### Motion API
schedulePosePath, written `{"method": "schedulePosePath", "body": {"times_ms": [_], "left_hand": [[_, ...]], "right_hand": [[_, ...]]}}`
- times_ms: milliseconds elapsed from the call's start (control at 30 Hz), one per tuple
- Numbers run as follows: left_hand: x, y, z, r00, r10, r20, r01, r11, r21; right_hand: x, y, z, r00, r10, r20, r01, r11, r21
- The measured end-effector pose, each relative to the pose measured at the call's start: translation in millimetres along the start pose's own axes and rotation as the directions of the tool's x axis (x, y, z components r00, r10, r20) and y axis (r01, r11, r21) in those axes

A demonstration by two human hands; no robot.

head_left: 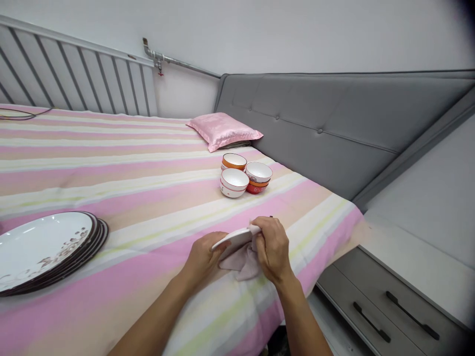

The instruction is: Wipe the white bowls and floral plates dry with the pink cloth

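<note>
Above the front part of the bed, my left hand (205, 254) is closed around the left edge of a small white plate (233, 238), which is tilted and seen nearly from its side. A pale pinkish cloth (245, 262) hangs from my right hand (272, 245), whose fingers pinch it over the plate's right rim. The cloth hides part of the plate. Beyond my hands stand short stacks of bowls: a white one with red lines (234, 183), an orange-banded one (233, 161), and a third with a red bowl (257, 188) at its bottom.
At the left lies a stack of large oval plates (44, 244) with dark rims. A pink pillow (224, 129) rests on the striped bedsheet (148, 198) against the grey headboard (334, 109). To the right, beyond the bed's edge, is a drawer cabinet (415, 267) with black handles.
</note>
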State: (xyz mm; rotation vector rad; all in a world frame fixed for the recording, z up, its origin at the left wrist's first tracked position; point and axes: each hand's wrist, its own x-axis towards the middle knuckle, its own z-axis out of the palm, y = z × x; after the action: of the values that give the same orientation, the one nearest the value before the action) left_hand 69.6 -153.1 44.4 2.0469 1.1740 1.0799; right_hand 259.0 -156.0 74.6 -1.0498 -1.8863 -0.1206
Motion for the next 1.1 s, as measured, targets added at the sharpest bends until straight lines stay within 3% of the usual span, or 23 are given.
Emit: {"method": "schedulePosePath", "body": {"times_ms": [200, 333, 567, 767, 867, 1000, 1100], "left_hand": [[-2, 5, 1.1, 0.999, 0.039, 0.015, -0.039, 0.999, -0.01], [-4, 5, 3.7, 0.999, 0.036, 0.002, -0.035, 0.999, -0.031], [-5, 3, 5.2, 0.999, -0.03, 0.041, 0.032, 0.997, -0.071], [-4, -6, 8.7, 0.985, -0.089, 0.145, 0.105, 0.989, -0.105], [-4, -7, 13.5, 0.987, -0.08, 0.143, 0.097, 0.988, -0.118], [-4, -6, 20.1, 0.998, -0.05, 0.023, 0.053, 0.991, -0.126], [-2, -7, 18.1, 0.991, -0.017, -0.13, 0.002, 0.993, -0.115]], "right_hand": [[7, -28, 5, 0.996, -0.081, 0.032, 0.084, 0.991, -0.099], [7, -43, 10, 0.983, -0.142, 0.12, 0.158, 0.977, -0.141], [7, -50, 8, 0.961, -0.13, 0.246, 0.176, 0.969, -0.176], [8, -35, -2, 0.987, -0.085, 0.134, 0.105, 0.983, -0.152], [7, -25, -6, 0.996, -0.066, 0.06, 0.074, 0.985, -0.153], [2, -12, -12, 0.998, -0.062, -0.017, 0.059, 0.987, -0.147], [-5, -3, -12, 0.998, -0.002, -0.064, 0.001, 1.0, -0.014]]}}
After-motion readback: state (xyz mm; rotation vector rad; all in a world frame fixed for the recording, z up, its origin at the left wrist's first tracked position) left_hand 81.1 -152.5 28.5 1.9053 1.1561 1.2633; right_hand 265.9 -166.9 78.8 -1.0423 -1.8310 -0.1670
